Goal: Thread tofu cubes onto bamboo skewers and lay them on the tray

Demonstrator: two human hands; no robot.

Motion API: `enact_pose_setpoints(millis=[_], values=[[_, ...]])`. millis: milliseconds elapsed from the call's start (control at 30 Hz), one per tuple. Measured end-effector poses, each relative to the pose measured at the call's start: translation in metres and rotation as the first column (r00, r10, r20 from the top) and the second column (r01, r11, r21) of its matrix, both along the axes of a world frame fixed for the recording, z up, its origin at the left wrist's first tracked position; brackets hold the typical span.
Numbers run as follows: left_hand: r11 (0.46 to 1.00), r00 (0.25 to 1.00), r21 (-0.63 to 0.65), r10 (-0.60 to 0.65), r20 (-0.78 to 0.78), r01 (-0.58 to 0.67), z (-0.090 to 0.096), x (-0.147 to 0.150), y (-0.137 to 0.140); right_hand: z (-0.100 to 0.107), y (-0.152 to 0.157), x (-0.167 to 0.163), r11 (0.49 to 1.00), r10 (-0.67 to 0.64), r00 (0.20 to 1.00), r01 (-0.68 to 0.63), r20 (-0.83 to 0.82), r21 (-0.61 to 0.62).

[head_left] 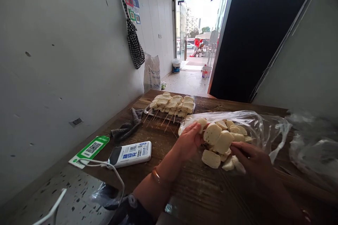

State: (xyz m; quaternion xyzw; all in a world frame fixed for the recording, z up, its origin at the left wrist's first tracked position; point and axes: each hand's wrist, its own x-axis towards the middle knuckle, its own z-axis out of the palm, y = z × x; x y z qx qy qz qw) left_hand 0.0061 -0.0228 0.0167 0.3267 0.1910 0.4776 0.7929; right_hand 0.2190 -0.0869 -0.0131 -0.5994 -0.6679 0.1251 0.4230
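My left hand [192, 137] is closed on a small pale slice of bread [202, 125], thumb on top. Two larger bread slices [223, 142] are lined up between my hands, above the pile. The fingers of my right hand [249, 154] are pinched together at the edge of the nearer large slice; what is between them is hidden. Under and behind my hands, more slices [239, 129] lie in and around a clear plastic bag [266, 126]. One loose slice [211, 159] rests on the wooden table [190, 190] in front.
A metal tray [146, 111] at the table's far side carries stacked bread slices on skewers [169, 122], sticks pointing towards me. A dark cloth [129, 124], a corded white power bank [134, 154] and a green QR card [91, 150] lie left. Crumpled plastic [314, 147] is at right.
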Motion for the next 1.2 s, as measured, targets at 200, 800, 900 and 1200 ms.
enact_pose_setpoints(millis=[200,800,900,1200], values=[[0.929,0.934,0.162,0.348,-0.079,-0.332,-0.009,0.003,0.004,-0.004,0.001,0.0,0.999,-0.037,0.999,0.037,-0.014,-0.028],[0.9,0.891,0.116,0.433,-0.136,-0.42,-0.01,0.011,-0.001,-0.009,0.002,-0.004,0.996,-0.062,0.998,0.061,-0.015,-0.06],[0.907,0.896,0.075,0.421,-0.139,-0.415,-0.012,0.013,-0.002,-0.009,0.002,-0.006,0.995,-0.09,0.996,0.089,-0.02,-0.041],[0.918,0.905,0.034,0.394,-0.161,-0.394,-0.013,0.015,-0.005,-0.013,0.002,-0.01,0.99,-0.118,0.993,0.117,-0.015,-0.08]])
